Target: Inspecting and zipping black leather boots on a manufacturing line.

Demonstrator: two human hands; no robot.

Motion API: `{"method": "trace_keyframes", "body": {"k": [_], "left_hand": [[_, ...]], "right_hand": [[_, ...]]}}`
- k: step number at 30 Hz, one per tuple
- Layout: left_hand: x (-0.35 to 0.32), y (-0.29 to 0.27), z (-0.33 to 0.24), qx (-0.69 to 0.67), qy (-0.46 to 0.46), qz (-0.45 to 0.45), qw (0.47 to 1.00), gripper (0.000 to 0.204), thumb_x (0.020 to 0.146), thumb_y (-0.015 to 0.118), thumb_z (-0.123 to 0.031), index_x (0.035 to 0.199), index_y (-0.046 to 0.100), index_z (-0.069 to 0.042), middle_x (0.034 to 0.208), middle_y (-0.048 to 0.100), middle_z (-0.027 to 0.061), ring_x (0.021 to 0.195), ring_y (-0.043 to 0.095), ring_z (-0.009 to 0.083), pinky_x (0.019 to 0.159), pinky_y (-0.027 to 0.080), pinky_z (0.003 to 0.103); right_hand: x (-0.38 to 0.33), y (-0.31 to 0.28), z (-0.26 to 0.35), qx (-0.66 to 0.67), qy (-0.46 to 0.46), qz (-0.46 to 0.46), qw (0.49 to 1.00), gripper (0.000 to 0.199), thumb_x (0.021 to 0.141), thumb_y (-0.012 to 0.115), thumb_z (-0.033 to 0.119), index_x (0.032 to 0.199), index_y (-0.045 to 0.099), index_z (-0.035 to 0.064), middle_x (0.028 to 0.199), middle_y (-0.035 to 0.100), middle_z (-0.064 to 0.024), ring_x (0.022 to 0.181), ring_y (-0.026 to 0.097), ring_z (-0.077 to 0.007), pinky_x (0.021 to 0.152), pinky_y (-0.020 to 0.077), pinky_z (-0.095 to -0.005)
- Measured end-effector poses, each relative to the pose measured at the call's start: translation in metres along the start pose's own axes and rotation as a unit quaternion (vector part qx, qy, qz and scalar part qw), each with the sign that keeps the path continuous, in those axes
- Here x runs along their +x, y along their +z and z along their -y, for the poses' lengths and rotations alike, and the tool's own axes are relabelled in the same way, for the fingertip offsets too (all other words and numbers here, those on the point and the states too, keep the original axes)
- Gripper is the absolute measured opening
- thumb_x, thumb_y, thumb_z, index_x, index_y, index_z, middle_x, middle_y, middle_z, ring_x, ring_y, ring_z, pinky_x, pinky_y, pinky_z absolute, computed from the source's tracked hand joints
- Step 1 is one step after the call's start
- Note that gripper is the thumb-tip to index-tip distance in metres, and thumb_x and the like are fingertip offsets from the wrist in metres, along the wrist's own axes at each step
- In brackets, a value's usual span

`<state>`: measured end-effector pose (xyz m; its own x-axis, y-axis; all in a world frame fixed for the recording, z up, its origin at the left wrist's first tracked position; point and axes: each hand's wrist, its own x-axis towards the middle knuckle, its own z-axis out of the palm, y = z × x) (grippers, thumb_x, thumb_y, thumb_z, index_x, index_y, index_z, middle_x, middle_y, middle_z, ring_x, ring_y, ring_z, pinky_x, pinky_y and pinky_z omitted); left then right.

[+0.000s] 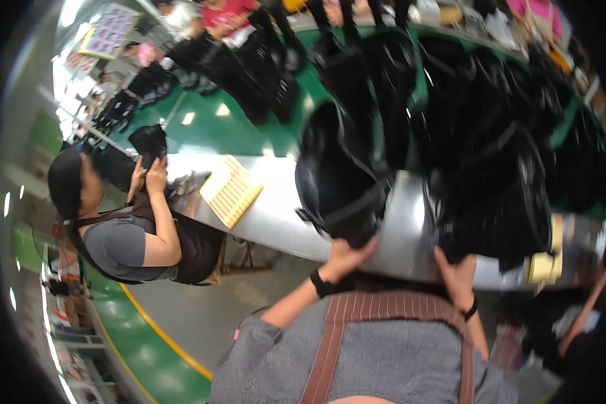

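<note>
Two glossy black bags, backpack-like in shape, stand before me at the near edge of the metal table. My left hand [349, 258] grips the lower end of the left black bag [337, 178], its thumb pointing right and its fingers mostly hidden by the bag. The lower left corner of the larger right black bag [495, 202] is in my right hand [458, 275], thumb up, with the other fingers largely out of sight. A narrow strip of bare metal shows between the bags. Blur hides their finer details.
Several more black bags [252, 74] lie on the green belt [236, 135] beyond the metal table [276, 232]. A yellow-edged printed sheet [232, 192] lies left. A co-worker [124, 232] at the left holds a black piece [148, 141]. Yellow blocks [545, 266] sit at right.
</note>
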<state>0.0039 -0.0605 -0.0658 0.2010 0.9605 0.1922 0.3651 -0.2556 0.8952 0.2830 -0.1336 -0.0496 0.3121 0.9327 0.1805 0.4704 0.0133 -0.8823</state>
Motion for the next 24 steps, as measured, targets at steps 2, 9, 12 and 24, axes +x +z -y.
{"method": "trace_keyframes", "body": {"k": [2,9,12,24], "left_hand": [[0.003,-0.005,0.007,-0.061,-0.019,-0.008,0.998,0.053,0.080,0.081,-0.018,0.125,0.061,0.002,0.118,0.068,0.0150,0.106,0.066,0.0299,0.095,0.050,0.037],[0.004,-0.032,-0.030,-0.140,0.143,-0.100,0.975,0.100,0.074,0.086,-0.023,0.150,0.026,0.001,0.151,0.037,0.0188,0.139,0.038,0.0286,0.117,0.027,0.039],[0.019,-0.081,-0.088,-0.055,0.299,-0.217,0.928,0.115,0.073,0.086,-0.034,0.154,0.010,0.000,0.155,0.026,0.0227,0.144,0.030,0.0328,0.120,0.020,0.047],[0.014,-0.115,-0.226,0.237,0.310,-0.009,0.921,0.047,0.051,0.093,-0.025,0.093,0.077,-0.012,0.075,0.044,0.0002,0.080,0.043,0.0223,0.076,0.035,0.035]], "right_hand": [[0.004,-0.004,0.005,-0.034,-0.017,-0.022,0.999,0.032,0.080,0.083,0.020,0.097,0.072,-0.0054,0.085,0.075,-0.0112,0.076,0.069,-0.0179,0.072,0.0538,-0.0326],[-0.012,-0.051,0.041,-0.327,-0.038,-0.038,0.943,0.037,0.079,0.080,0.033,0.086,0.069,-0.0013,0.083,0.070,-0.0208,0.074,0.066,-0.0411,0.067,0.0521,-0.0447],[-0.021,-0.067,0.069,-0.351,0.107,0.101,0.925,0.032,0.088,0.073,0.027,0.075,0.067,-0.0024,0.071,0.070,-0.0160,0.062,0.068,-0.0300,0.061,0.0523,-0.0382],[0.076,0.040,0.137,0.313,-0.131,0.215,0.916,0.051,0.101,0.054,0.026,0.148,0.043,0.0094,0.133,0.057,-0.0105,0.124,0.054,-0.0199,0.102,0.0441,-0.0367]]}}
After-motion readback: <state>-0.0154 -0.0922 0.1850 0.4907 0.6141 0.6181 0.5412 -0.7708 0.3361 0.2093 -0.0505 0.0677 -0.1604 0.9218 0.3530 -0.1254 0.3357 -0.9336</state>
